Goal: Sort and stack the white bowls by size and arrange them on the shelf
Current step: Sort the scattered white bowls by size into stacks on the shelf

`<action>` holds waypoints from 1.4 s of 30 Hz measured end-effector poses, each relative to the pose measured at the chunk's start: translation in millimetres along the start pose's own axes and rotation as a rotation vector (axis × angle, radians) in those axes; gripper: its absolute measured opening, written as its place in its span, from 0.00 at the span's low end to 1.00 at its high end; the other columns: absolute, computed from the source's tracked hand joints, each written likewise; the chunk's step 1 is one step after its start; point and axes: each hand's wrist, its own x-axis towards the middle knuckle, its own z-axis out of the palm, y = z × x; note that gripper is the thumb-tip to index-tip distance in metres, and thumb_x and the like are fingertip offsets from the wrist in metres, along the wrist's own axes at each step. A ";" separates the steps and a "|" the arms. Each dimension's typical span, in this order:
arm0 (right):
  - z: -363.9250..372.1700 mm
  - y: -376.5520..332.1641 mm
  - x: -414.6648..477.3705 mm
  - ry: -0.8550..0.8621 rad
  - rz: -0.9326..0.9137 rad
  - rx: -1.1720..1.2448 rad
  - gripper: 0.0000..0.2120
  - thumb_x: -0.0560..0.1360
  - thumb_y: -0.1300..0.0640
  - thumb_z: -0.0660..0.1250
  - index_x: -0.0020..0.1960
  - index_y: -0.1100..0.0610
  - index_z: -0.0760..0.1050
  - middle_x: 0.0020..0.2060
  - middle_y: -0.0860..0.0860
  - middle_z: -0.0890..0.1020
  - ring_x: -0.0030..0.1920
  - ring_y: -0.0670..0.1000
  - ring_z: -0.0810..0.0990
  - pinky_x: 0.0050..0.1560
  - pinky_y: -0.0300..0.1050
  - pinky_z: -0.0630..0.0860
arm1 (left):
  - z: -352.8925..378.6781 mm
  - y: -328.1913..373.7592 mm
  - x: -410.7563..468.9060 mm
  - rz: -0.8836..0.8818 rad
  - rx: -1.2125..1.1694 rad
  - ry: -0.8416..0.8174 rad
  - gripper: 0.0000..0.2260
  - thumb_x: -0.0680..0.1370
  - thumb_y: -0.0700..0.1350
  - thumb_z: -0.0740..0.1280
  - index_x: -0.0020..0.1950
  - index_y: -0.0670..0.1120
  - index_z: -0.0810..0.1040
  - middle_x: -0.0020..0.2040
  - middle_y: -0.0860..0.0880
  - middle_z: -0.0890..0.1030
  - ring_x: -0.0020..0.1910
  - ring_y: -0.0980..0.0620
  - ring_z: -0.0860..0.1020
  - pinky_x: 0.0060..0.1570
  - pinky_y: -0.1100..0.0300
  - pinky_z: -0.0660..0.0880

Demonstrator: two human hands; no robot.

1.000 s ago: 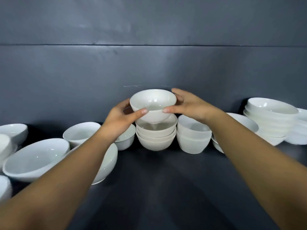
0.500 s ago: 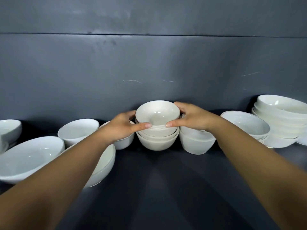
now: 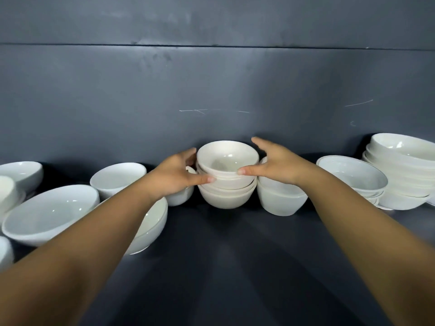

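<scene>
White glazed ceramic, round and smooth, the top bowl (image 3: pixel 227 158) sits nested on a stack of bowls (image 3: pixel 226 196) at the back of the dark matte shelf (image 3: pixel 223 255), both forearms stretched forward, left hand (image 3: pixel 175 176) and right hand (image 3: pixel 276 164) loosely spread either side, thumbs touching the near rims, far fingers seemingly clear.

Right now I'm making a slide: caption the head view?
A left hand and right hand flank the top bowl of a nested white stack on a dark shelf, thumbs against it.
</scene>
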 end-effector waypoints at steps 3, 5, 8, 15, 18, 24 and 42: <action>7.4 -21.8 -8.4 0.110 -0.120 -0.090 0.34 0.71 0.49 0.70 0.72 0.53 0.60 0.72 0.46 0.63 0.71 0.45 0.61 0.70 0.40 0.58 | -14.8 16.3 -31.6 -0.010 0.058 0.224 0.26 0.73 0.48 0.70 0.69 0.44 0.68 0.67 0.51 0.72 0.67 0.56 0.69 0.61 0.68 0.62; 20.0 -45.3 -14.6 0.141 -0.217 -0.032 0.28 0.71 0.50 0.70 0.68 0.53 0.68 0.67 0.46 0.71 0.67 0.45 0.68 0.67 0.38 0.63 | -30.8 23.7 -63.5 0.011 0.060 0.320 0.23 0.74 0.50 0.68 0.68 0.47 0.71 0.65 0.54 0.74 0.61 0.61 0.72 0.57 0.72 0.64; 45.9 -84.5 -27.4 0.090 -0.298 0.074 0.18 0.70 0.51 0.70 0.59 0.53 0.77 0.51 0.43 0.78 0.54 0.41 0.76 0.56 0.33 0.69 | -57.6 26.6 -119.7 0.051 0.076 0.427 0.12 0.73 0.50 0.68 0.56 0.52 0.78 0.50 0.62 0.79 0.44 0.74 0.75 0.45 0.82 0.66; 135.0 -179.8 -49.6 -0.068 -0.553 -0.099 0.13 0.71 0.50 0.70 0.54 0.53 0.80 0.47 0.44 0.81 0.47 0.41 0.77 0.51 0.30 0.68 | -136.2 -12.7 -253.1 0.064 0.279 0.707 0.02 0.72 0.55 0.68 0.44 0.61 0.76 0.35 0.69 0.80 0.39 0.75 0.75 0.41 0.80 0.67; 180.1 -222.4 -56.4 -0.083 -0.656 -0.225 0.15 0.72 0.47 0.68 0.55 0.52 0.79 0.51 0.46 0.81 0.52 0.46 0.77 0.52 0.36 0.67 | -168.9 -43.7 -303.6 0.002 0.371 0.733 0.07 0.69 0.60 0.61 0.42 0.62 0.76 0.37 0.72 0.79 0.39 0.69 0.77 0.40 0.73 0.70; 273.1 -303.6 -63.8 -0.180 -0.767 -0.242 0.15 0.73 0.47 0.67 0.55 0.55 0.79 0.51 0.50 0.82 0.53 0.51 0.77 0.55 0.44 0.69 | -226.8 -120.4 -380.6 -0.232 0.366 0.888 0.04 0.75 0.49 0.68 0.40 0.54 0.80 0.30 0.63 0.79 0.28 0.64 0.73 0.32 0.74 0.66; 399.7 -365.1 -22.7 -0.350 -0.504 -0.476 0.13 0.74 0.49 0.67 0.39 0.57 0.70 0.31 0.45 0.66 0.41 0.50 0.66 0.30 0.31 0.60 | -250.9 -260.4 -390.9 0.032 0.612 0.703 0.18 0.73 0.50 0.59 0.47 0.38 0.82 0.47 0.42 0.83 0.52 0.53 0.72 0.54 0.62 0.69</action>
